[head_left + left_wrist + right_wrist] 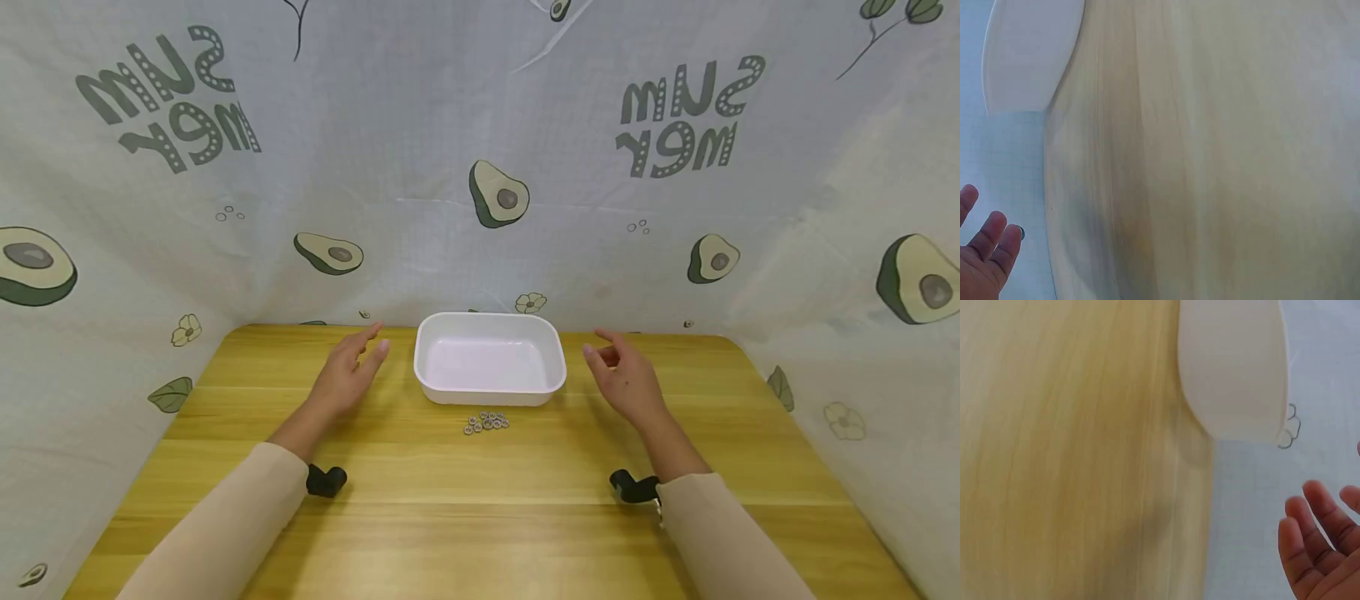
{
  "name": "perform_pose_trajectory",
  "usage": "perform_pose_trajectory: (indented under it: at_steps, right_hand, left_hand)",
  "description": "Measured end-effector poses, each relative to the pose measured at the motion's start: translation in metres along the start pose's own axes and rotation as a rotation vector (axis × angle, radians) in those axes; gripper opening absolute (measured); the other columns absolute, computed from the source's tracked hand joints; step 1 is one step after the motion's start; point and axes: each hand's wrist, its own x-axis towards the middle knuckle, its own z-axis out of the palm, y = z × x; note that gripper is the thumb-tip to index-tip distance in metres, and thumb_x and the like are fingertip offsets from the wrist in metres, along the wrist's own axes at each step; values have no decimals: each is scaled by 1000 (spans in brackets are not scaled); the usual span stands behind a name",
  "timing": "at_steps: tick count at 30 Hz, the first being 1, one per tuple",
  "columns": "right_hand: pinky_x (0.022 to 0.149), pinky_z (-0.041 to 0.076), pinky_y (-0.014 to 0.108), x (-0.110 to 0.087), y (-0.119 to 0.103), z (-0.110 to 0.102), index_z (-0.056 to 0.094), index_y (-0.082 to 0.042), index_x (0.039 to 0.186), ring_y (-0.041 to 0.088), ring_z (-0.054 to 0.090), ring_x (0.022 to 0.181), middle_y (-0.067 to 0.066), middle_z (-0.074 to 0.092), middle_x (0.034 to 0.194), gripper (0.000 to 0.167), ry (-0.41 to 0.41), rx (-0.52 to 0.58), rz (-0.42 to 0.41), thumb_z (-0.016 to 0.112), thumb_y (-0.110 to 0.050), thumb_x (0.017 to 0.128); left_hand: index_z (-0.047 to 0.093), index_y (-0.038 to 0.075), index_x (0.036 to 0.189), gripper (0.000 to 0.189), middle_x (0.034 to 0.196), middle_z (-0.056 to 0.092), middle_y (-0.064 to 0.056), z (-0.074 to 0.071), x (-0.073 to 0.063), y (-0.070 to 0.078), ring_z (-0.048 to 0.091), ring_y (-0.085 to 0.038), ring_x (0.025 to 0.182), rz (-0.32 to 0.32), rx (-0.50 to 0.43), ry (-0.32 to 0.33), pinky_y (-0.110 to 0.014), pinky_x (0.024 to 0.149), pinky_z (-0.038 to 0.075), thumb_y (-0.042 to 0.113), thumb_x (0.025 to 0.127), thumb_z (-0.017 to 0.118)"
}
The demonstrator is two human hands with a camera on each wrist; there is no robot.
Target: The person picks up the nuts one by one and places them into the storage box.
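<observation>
White basin [491, 398] lies mid-frame, long axis crosswise, between left hand [347, 377] and right hand [627, 380]. Fingers [1006, 250] spread loosely, holding nothing.

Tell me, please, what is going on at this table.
A person's left hand and right hand are on either side of a white tray, and neither holds anything. A cluster of small, round grey pieces lies on the wooden table, just outside the tray's near side.
</observation>
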Motion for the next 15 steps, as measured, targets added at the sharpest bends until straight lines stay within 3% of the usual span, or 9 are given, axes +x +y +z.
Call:
perform_pose_trajectory:
  at_steps: [8,15]
  right_hand:
    - [77,57,29,-6,-14,4,46,-17,152,29,70,100,16,70,115,59,28,143,14,51,-51,104]
    - [73,55,26,-14,-23,9,51,-17,148,27,69,93,17,71,110,51,16,219,17,55,-42,104]
  left_hand:
    - [36,17,159,67,164,36,-14,5,-1,6,42,-42,142,-42,-112,-9,-61,117,37,56,105,43]
    - [39,20,158,62,162,39,-12,12,-1,11,43,-39,142,-71,-187,-15,-57,118,38,53,106,45]
